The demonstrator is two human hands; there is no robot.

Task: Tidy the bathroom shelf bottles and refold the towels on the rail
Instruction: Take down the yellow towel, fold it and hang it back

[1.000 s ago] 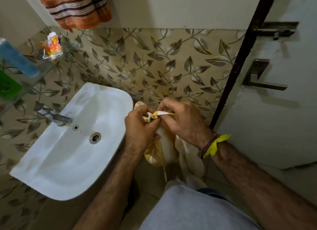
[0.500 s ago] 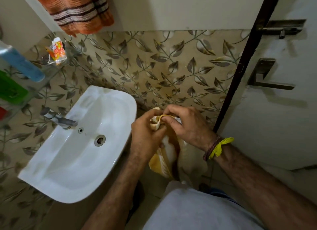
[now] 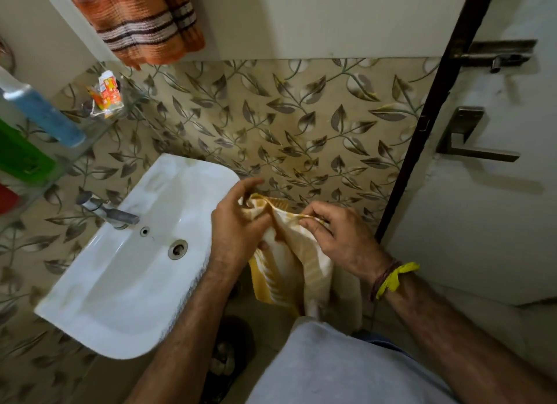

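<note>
Close to me, my left hand [image 3: 238, 232] grips the top of the yellow and white towel [image 3: 289, 262], and my right hand [image 3: 337, 238] pinches its edge with fingers [image 3: 313, 219] pressed together, so the towel hangs down between them beside the white sink [image 3: 120, 283]. Farther off, a blue bottle [image 3: 45, 114] and a green bottle [image 3: 18, 153] sit on the glass shelf [image 3: 90, 132] at left. An orange striped towel [image 3: 141, 21] hangs high on the wall.

A white washbasin [image 3: 120, 277] is fixed to the wall with the leaf-pattern tiles [image 3: 301, 126], and a metal tap [image 3: 111, 212] stands at its left side. At the right there is a pale door [image 3: 482, 223] with a metal handle [image 3: 473, 144] and, above it, a latch [image 3: 500, 55].
</note>
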